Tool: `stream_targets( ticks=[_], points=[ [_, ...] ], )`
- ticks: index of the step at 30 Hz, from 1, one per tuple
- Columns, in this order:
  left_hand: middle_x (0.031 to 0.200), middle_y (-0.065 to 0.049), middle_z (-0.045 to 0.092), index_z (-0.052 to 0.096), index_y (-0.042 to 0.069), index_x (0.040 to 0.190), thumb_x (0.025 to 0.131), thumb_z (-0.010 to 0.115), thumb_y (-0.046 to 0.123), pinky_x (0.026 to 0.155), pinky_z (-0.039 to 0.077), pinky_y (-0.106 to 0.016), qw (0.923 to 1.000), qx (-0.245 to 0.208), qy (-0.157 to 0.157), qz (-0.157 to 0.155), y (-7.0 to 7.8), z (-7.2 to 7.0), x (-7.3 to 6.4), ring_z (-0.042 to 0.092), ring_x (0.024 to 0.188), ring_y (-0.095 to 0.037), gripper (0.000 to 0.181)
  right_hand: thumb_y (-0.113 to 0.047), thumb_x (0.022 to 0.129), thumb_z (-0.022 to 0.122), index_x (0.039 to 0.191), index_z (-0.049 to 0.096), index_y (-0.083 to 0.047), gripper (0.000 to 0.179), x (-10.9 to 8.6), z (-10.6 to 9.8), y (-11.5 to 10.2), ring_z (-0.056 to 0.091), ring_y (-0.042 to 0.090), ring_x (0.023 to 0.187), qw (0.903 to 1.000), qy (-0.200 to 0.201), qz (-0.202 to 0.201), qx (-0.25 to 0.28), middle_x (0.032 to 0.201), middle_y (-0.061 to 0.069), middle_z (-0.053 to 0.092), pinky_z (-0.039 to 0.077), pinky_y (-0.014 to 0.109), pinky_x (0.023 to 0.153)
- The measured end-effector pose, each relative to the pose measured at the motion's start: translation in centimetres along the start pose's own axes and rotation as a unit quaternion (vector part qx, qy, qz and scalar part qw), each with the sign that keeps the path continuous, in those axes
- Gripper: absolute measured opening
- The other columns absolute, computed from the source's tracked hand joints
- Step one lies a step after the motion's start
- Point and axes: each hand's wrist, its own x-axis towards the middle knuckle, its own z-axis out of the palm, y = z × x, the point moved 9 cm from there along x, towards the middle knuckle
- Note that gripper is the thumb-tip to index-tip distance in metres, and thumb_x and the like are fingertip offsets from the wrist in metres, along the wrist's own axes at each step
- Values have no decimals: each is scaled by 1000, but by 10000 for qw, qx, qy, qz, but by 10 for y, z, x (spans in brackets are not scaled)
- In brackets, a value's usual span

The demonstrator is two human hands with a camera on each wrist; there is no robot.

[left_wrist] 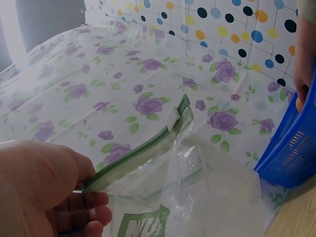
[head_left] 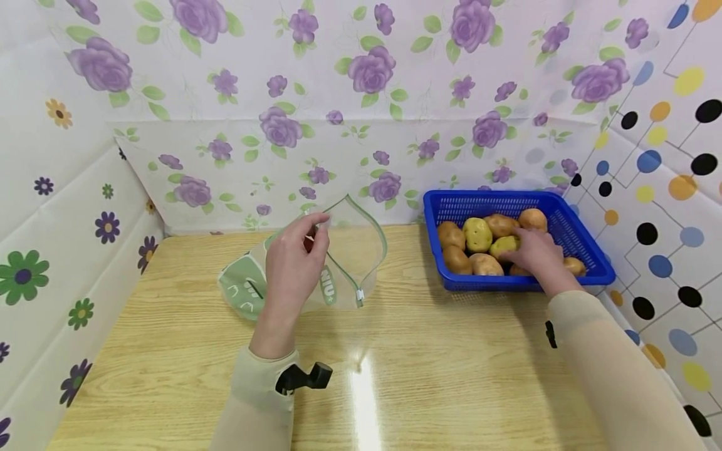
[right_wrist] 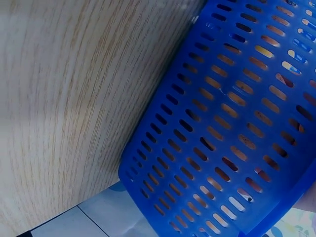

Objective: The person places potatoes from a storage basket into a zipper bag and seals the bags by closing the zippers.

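My left hand (head_left: 293,266) pinches the green rim of a clear zip bag (head_left: 344,291) between thumb and fingers. The bag's mouth gapes upward, and a white slider (left_wrist: 172,118) sits at the far end of its zip. Green printing (head_left: 244,294) covers the bag's other end, lying on the table. At the right, my right hand (head_left: 538,254) reaches into a blue plastic basket (head_left: 586,241) and grips a yellowish potato (head_left: 502,247) among several brown ones. From the right wrist, the basket's slotted side (right_wrist: 197,143) hides most of that hand.
A light wood table (head_left: 395,369) carries the bag and basket. Flowered sheeting (head_left: 350,163) stands behind it, and dotted sheeting (head_left: 677,250) rises close beside the basket. Tiled floor (right_wrist: 84,222) shows beyond the table edge in the right wrist view.
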Motion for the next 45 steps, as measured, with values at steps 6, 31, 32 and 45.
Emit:
stream_targets(
  ticks=[6, 31, 32, 45],
  points=[
    [86, -4, 70, 82, 9, 128, 109, 66, 13, 61, 46, -37, 10000, 17, -29, 16, 1, 0, 0, 62, 70, -20, 25, -39, 104, 75, 168, 39, -1, 82, -1, 1, 0, 31, 70, 141, 9999, 143, -31, -12, 161, 41, 36, 31, 87, 105],
    [86, -4, 71, 82, 11, 129, 109, 65, 13, 61, 47, -38, 10000, 37, 1, 26, 1, 1, 1, 64, 71, -19, 26, -32, 98, 84, 155, 55, 6, 74, -9, -16, -2, 39, 70, 133, 9934, 1107, -179, 236, 157, 40, 43, 41, 77, 105],
    [86, -4, 71, 82, 11, 129, 109, 65, 13, 61, 47, -38, 10000, 34, -2, 28, 1, 2, 1, 64, 71, -19, 26, -32, 98, 84, 155, 54, 5, 74, -9, -16, -1, 39, 69, 133, 9931, 1130, -163, 257, 159, 39, 41, 41, 77, 105],
    [88, -4, 71, 81, 9, 129, 108, 65, 12, 62, 47, -38, 10000, 29, -63, -22, 0, 3, 0, 65, 73, -21, 26, -34, 100, 85, 157, 55, 3, 74, -18, -28, -8, 38, 67, 136, 9878, 1440, -206, 548, 161, 38, 41, 40, 79, 105]
  ],
)
